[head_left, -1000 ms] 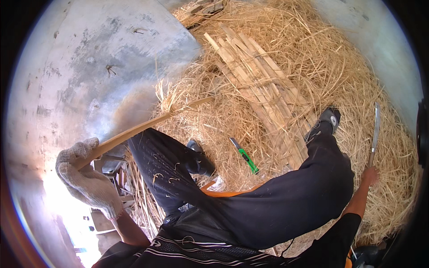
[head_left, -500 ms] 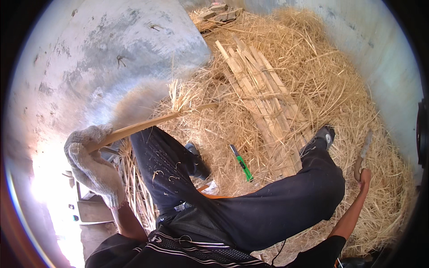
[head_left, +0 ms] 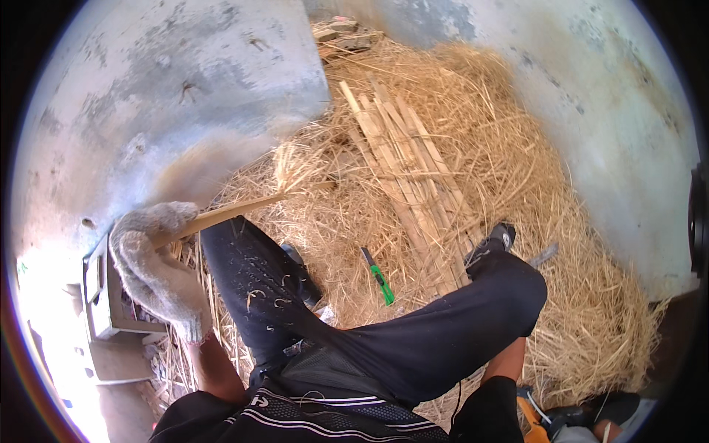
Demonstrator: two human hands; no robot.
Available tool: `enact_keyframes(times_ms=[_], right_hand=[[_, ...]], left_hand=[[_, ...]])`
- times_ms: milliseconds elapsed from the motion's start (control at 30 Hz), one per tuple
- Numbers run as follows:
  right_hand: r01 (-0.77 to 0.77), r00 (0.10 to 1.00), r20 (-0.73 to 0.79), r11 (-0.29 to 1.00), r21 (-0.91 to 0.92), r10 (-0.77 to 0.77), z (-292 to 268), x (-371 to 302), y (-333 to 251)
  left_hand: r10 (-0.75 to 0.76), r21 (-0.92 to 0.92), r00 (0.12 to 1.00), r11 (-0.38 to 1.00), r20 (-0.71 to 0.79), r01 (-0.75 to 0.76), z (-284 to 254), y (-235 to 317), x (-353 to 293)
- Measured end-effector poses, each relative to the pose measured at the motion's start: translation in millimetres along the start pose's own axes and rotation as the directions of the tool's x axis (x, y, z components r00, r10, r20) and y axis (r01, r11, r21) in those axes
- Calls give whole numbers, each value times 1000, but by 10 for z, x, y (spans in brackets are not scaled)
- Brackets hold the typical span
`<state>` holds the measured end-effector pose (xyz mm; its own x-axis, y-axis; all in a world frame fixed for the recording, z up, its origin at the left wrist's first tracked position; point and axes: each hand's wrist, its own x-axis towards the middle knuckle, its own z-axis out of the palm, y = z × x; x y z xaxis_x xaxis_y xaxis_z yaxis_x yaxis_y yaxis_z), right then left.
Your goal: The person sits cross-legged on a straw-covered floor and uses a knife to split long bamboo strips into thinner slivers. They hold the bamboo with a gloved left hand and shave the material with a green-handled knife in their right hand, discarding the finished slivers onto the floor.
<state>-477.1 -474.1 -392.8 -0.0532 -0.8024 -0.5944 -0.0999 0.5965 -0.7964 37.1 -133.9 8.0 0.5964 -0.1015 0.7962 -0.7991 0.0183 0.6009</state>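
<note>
My left hand [head_left: 159, 273], in a knitted whitish work glove, is closed around one end of a long wooden strip [head_left: 244, 213]. The strip slants away over my left knee, and a tuft of pale curled shavings [head_left: 288, 176] stands up near its far end. Of my right arm, only the forearm [head_left: 507, 360] shows; the hand is hidden behind my bent right leg [head_left: 480, 303]. A grey knife blade [head_left: 545, 255] sticks out past that knee beside my right shoe. Whether the right hand still grips the knife is hidden.
A bundle of split wooden strips [head_left: 406, 170] lies on loose straw-like shavings [head_left: 509, 140]. A green and black utility knife [head_left: 379, 277] rests between my legs. Walls [head_left: 214, 66] rise left and right. A pale boxy frame [head_left: 103, 295] stands left; an orange object [head_left: 530, 415] is lower right.
My right hand, which held a knife out to the right, has moved inward behind my right leg, the blade with it. The left hand keeps its hold; the view has shifted.
</note>
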Motion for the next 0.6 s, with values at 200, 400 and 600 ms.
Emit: enact_keyframes(times_ms=[200,400,600], right_hand=[[-76,991,-110,997,24,78,24,-544,-264],[415,905,-120,909,37,-408,639,-2910,-1787],[871,406,273,460,175,-872,2156,-4248,-1874]], left_hand=[[42,-425,994,905,103,6,67,-156,274],[9,-186,997,983,80,6,396,-296,518],[173,-74,962,984,212,-161,472,-450,761]])
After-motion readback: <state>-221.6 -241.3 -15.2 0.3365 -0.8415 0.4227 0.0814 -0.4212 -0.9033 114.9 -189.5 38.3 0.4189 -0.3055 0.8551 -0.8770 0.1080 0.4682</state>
